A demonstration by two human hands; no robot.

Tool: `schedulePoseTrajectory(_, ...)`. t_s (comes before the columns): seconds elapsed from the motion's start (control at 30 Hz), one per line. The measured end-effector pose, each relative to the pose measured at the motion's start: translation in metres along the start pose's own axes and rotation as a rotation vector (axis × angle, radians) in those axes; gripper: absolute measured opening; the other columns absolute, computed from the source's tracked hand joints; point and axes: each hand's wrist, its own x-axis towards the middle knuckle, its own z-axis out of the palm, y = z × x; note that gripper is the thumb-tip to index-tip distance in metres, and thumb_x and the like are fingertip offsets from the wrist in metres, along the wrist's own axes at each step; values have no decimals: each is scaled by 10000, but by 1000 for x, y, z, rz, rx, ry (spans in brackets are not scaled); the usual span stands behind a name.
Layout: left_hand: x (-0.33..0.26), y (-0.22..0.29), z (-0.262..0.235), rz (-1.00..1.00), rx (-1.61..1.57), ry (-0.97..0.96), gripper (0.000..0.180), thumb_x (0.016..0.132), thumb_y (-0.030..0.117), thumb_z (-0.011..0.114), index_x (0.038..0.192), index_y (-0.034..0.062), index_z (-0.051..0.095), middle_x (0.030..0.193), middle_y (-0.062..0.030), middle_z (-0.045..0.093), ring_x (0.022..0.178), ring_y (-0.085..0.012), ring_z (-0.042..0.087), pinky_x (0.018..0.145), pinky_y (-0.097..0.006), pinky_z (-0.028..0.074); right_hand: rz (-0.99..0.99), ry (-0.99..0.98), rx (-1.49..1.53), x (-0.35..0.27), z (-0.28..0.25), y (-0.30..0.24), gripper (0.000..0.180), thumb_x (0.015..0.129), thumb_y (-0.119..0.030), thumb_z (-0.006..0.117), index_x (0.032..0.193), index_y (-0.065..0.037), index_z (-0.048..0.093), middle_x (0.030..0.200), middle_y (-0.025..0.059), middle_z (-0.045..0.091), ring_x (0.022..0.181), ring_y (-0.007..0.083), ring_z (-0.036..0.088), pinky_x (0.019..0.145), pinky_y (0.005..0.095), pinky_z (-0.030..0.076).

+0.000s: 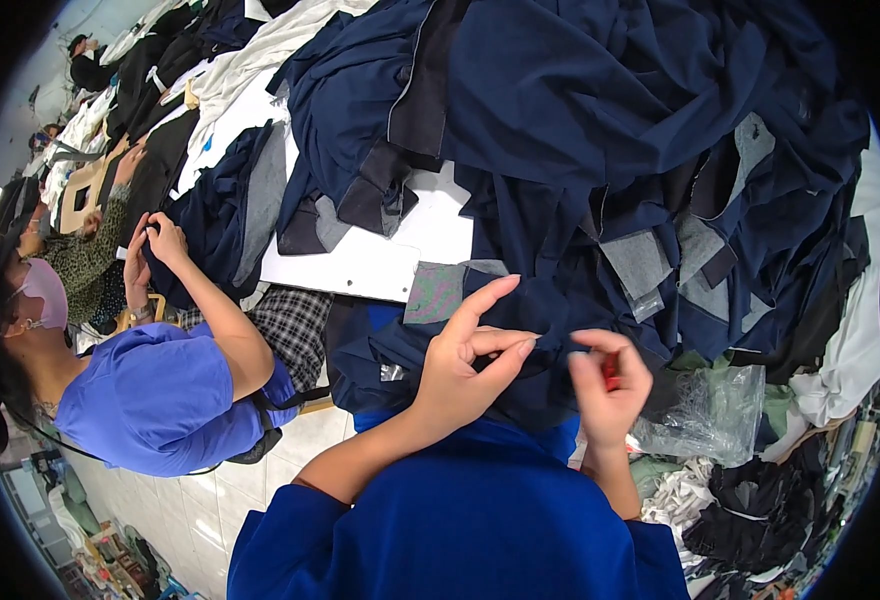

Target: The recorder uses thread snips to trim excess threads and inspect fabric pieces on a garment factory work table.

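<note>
Though transparent, bag (715,410) near right hand (610,388), contents unclear

The cloth (570,100) was dark navy, with grey pieces (635,262) showing, and the bench (360,268) was white. A patch (434,293) bore a green-and-purple pattern, while the thing (612,374) in the right fingers (636,370) was red. The co-worker's shirt (160,390) was violet-blue, the mask (48,295) pink.

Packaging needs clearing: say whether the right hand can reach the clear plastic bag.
Probably yes: the right hand is just left of the plastic bag, nothing visibly blocking, though a red object in it may hinder grasping.
</note>
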Motion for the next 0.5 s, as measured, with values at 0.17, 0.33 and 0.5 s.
schedulePoseTrajectory(0.17,0,-1,-3,114,162,-28,591,828,-1,626,1362,8,371,887,-90,708,842,-106,653,796,-222,476,40,37,-37,-2,16,18,53,849,-26,638,892,-10,611,656,-76,502,539,1,395,484,156,288)
schedulePoseTrajectory(0.33,1,0,-3,120,186,-7,598,826,-1,626,1365,9,368,880,-88,708,839,-106,653,788,-219,478,158,154,350,-2,6,19,85,918,-82,569,949,-4,564,751,-50,517,591,-5,392,527,140,288)
schedulePoseTrajectory(0.5,1,-3,3,88,107,22,613,826,-1,627,1377,19,359,869,-86,709,805,-88,645,758,-211,478,-206,79,-261,-7,17,8,53,818,-13,665,853,12,634,650,-5,568,521,29,450,480,183,337)
